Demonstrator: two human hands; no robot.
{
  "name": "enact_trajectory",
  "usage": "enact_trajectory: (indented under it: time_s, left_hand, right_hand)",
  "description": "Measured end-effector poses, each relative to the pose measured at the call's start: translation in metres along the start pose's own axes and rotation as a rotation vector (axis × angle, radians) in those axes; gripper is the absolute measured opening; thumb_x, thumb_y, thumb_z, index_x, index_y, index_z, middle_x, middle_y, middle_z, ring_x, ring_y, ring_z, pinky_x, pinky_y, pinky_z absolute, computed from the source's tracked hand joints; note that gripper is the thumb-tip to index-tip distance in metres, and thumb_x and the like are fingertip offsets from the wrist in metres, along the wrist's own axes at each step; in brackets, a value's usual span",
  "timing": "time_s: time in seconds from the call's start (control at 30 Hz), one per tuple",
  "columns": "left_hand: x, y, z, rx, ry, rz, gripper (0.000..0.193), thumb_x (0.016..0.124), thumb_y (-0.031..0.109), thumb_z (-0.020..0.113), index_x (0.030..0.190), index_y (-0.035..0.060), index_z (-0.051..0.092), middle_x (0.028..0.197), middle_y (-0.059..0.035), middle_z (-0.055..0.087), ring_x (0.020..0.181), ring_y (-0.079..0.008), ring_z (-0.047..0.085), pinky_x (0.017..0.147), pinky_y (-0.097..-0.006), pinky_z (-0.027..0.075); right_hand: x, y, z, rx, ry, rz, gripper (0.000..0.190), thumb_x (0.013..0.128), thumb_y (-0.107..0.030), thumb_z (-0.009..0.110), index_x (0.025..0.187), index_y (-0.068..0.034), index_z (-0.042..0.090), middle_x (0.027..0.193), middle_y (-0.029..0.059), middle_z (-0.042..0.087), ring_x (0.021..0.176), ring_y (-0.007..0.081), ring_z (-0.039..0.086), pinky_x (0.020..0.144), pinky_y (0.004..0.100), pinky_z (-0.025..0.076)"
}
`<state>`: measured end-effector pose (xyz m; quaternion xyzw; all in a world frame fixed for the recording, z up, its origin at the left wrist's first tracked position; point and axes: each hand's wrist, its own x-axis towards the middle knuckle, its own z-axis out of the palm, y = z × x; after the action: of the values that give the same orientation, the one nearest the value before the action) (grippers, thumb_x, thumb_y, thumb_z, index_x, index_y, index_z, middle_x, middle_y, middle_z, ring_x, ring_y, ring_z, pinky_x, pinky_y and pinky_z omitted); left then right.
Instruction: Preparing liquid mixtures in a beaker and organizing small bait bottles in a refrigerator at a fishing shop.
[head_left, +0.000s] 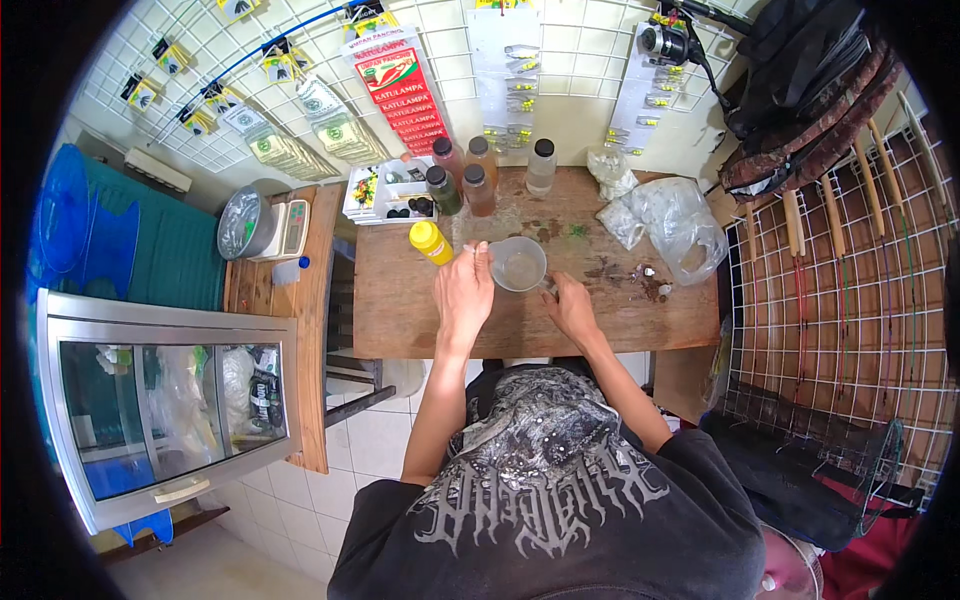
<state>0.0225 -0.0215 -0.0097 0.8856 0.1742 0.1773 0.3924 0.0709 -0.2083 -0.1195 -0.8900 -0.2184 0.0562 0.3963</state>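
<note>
A translucent plastic cup (519, 264) stands over the wooden table before me. My left hand (463, 289) grips it at its left side, thumb uppermost, and a pale bit, perhaps the cup's handle, shows by the thumb. At the cup's lower right is my right hand (574, 306), fingers bent near the wall; whether they touch or hold anything is unclear. Just beyond my left hand is a yellow squeeze bottle (429, 238). Dark-capped bottles of coloured liquid (478, 191) stand behind it, and a bottle of clear liquid (541, 171) is farther right.
Plastic bags (675, 225) lie on the right of the wooden table (420, 322), near small scraps (651, 279). A white compartment tray (390, 191) sits back left. On the side table are a scale (289, 232) and grey bowl (246, 223). Fishing goods hang from wire racks (577, 45).
</note>
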Motion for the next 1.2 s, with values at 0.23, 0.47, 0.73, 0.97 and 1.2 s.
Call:
enact_trajectory:
  time_s: [0.23, 0.47, 0.73, 0.97, 1.2]
  left_hand:
    - [-0.001, 0.002, -0.005, 0.127, 0.040, -0.036, 0.042, 0.103, 0.029, 0.047, 0.074, 0.0019, 0.061, 0.063, -0.0219, 0.059, 0.062, -0.0429, 0.060, 0.056, -0.0508, 0.043]
    - [-0.002, -0.001, 0.002, 0.125, -0.003, 0.014, 0.041, 0.103, 0.026, 0.045, 0.075, 0.0010, 0.059, 0.064, -0.0212, 0.060, 0.062, -0.0407, 0.062, 0.058, -0.0493, 0.045]
    - [-0.003, 0.004, -0.003, 0.161, 0.011, 0.023, 0.039, 0.103, 0.027, 0.046, 0.078, 0.0020, 0.061, 0.067, -0.0174, 0.065, 0.064, -0.0412, 0.063, 0.059, -0.0491, 0.046]
    - [-0.002, 0.001, -0.001, -0.048, -0.124, -0.038, 0.038, 0.103, 0.027, 0.048, 0.079, 0.0010, 0.061, 0.068, -0.0231, 0.060, 0.065, -0.0443, 0.060, 0.058, -0.0507, 0.043]
    - [-0.001, -0.011, 0.003, -0.117, -0.047, 0.026, 0.039, 0.103, 0.028, 0.048, 0.078, 0.0005, 0.061, 0.066, -0.0215, 0.061, 0.064, -0.0432, 0.061, 0.057, -0.0495, 0.044]
  right_hand:
    - [-0.004, 0.002, 0.002, 0.039, 0.031, -0.059, 0.027, 0.080, -0.007, 0.068, 0.102, 0.006, 0.059, 0.100, 0.0272, 0.062, 0.091, 0.0474, 0.061, 0.077, 0.0513, 0.049]
    - [-0.003, 0.001, -0.001, -0.008, 0.038, -0.059, 0.035, 0.079, -0.005, 0.069, 0.111, 0.007, 0.061, 0.100, 0.0269, 0.064, 0.087, 0.0440, 0.062, 0.074, 0.0468, 0.049]
    - [-0.004, 0.002, 0.000, -0.004, 0.081, -0.103, 0.034, 0.081, -0.008, 0.070, 0.110, 0.007, 0.061, 0.097, 0.0271, 0.063, 0.081, 0.0436, 0.062, 0.072, 0.0482, 0.049]
    - [-0.001, 0.001, 0.001, 0.024, 0.017, -0.035, 0.035, 0.081, -0.008, 0.069, 0.112, 0.006, 0.061, 0.098, 0.0268, 0.063, 0.084, 0.0448, 0.062, 0.074, 0.0488, 0.049]
    - [-0.001, -0.003, -0.002, 0.029, 0.046, -0.044, 0.035, 0.081, -0.007, 0.069, 0.112, 0.007, 0.061, 0.097, 0.0274, 0.063, 0.085, 0.0456, 0.061, 0.074, 0.0485, 0.049]
